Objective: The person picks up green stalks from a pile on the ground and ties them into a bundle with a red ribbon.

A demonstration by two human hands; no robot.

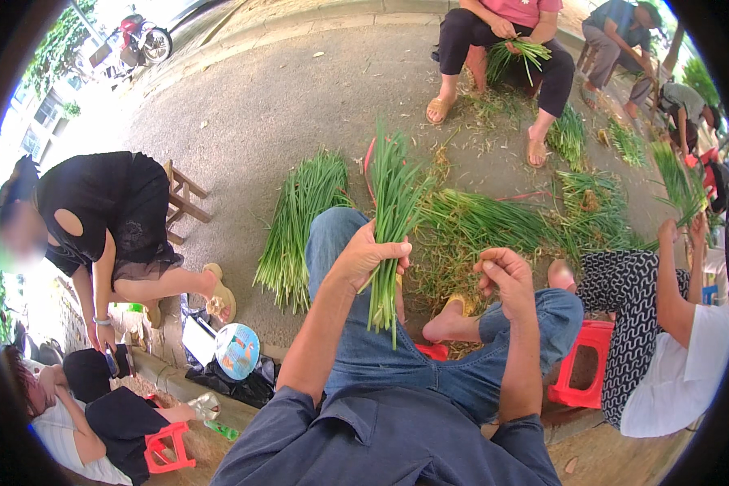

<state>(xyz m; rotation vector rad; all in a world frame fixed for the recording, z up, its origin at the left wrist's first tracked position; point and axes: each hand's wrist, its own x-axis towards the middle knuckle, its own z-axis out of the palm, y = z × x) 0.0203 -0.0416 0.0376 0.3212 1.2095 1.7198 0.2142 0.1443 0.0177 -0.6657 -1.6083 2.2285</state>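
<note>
My left hand (376, 255) is closed around a bunch of green garlic chives (390, 200), pale cut ends towards me and leaf tips pointing away. My right hand (503, 276) is raised over my knee, thumb and forefinger together; whether a scrap is pinched there is too small to tell. On the ground to the left of my knee lies a neat pile of chives (313, 225). Beyond my right hand spreads a larger heap of chives (486, 215), its near end tangled with dry, brownish stalks (443, 273). A red tie (369, 170) shows behind the held bunch.
People sit around, sorting chives ahead (510, 54) and on the right. Another person (121, 219) bends over at left beside a wooden stool (185, 197). Red plastic stools (583, 364) stand near the curb. A round fan (237, 351) rests on black bags. A motorcycle (140, 39) is parked far off.
</note>
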